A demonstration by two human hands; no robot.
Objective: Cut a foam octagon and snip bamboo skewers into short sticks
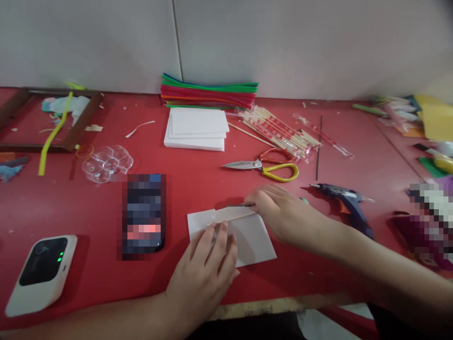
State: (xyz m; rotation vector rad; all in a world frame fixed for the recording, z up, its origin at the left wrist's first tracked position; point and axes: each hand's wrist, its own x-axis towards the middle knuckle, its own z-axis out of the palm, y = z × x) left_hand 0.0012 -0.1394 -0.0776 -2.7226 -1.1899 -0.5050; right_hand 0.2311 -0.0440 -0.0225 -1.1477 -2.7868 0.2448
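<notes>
White sheet (247, 238) lies flat on red table (198, 174), close to the table's front edge; pale strip (230, 215) lies along the sheet's far edge. Left hand (208, 269) is palm-down on the sheet's near-left part, fingers stretched flat, pressing, gripping nothing. Right hand (283, 212) is at the sheet's far-right corner, fingers pinched on thin tool (239, 205), which points left along the strip; forearm comes in from the sheet's right.

Behind the sheet: scissors (262, 167), then stack of white boards (196, 128), coloured foam pile (208, 92) against pale wall (283, 42). Right of the sheet: glue gun (341, 198), near the right wrist. Left of the sheet: phone (145, 217) just beside, white device (42, 274) well apart. Bare red band between sheet and scissors.
</notes>
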